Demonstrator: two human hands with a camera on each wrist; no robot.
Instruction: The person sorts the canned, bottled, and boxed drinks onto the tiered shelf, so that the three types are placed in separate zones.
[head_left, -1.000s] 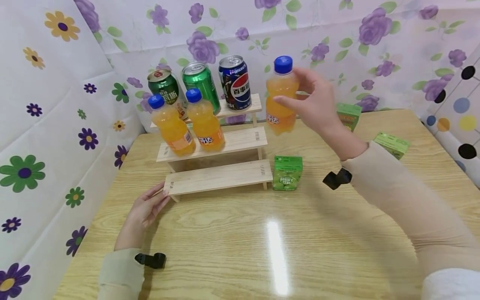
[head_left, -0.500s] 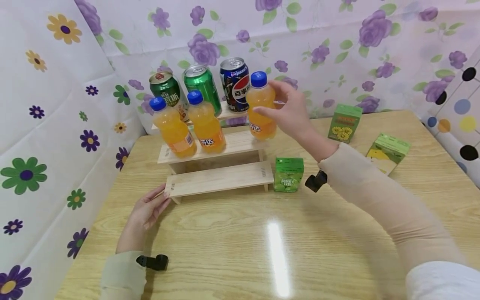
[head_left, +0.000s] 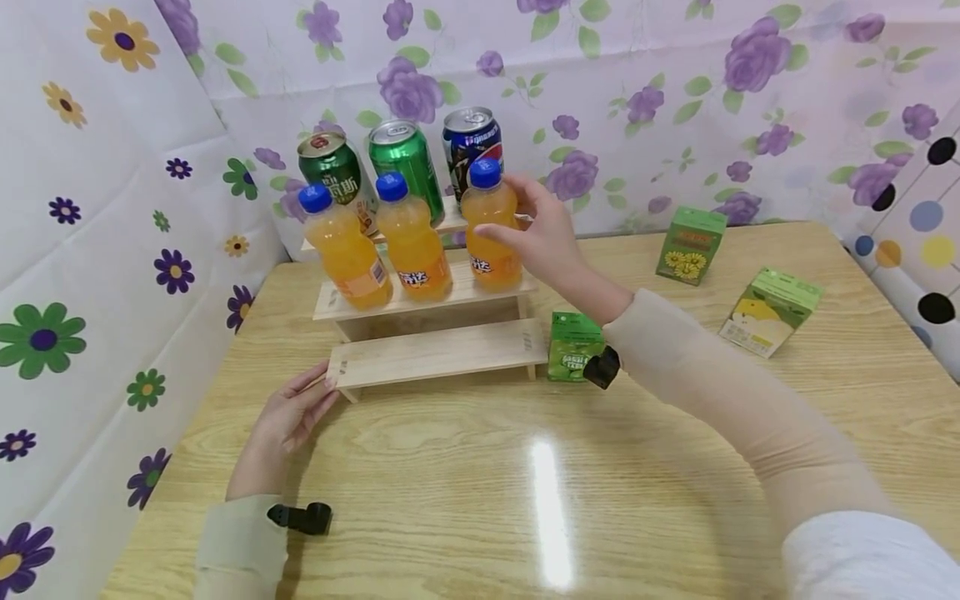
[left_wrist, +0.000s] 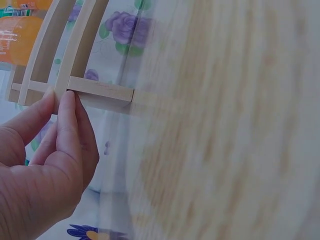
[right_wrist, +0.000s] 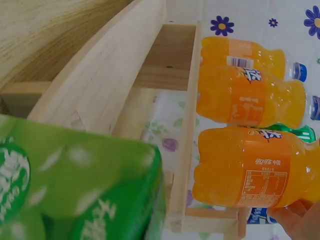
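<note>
My right hand (head_left: 546, 237) grips an orange soda bottle (head_left: 489, 250) with a blue cap, thumb in front and fingers behind. The bottle stands upright at the right end of the middle step, its base right at the board in the right wrist view. Two matching soda bottles, one (head_left: 347, 254) at the left and one (head_left: 412, 246) in the centre, share that step. With thumb and fingertips, my left hand (head_left: 287, 421) pinches the left end of the lowest step of the three-step wooden rack (head_left: 438, 353); the left wrist view shows this grip (left_wrist: 55, 155) up close.
Behind the bottles, the top step carries a dark green can (head_left: 330, 171), a bright green can (head_left: 405, 167) and a blue Pepsi can (head_left: 467, 142). A green box (head_left: 570, 333) stands by the rack's right end. Two more boxes (head_left: 690, 246) (head_left: 772, 310) are farther right.
My right hand has carried the soda bottle left and down, from beside the rack onto the right end of the middle step. My left hand keeps its place on the lowest step.
</note>
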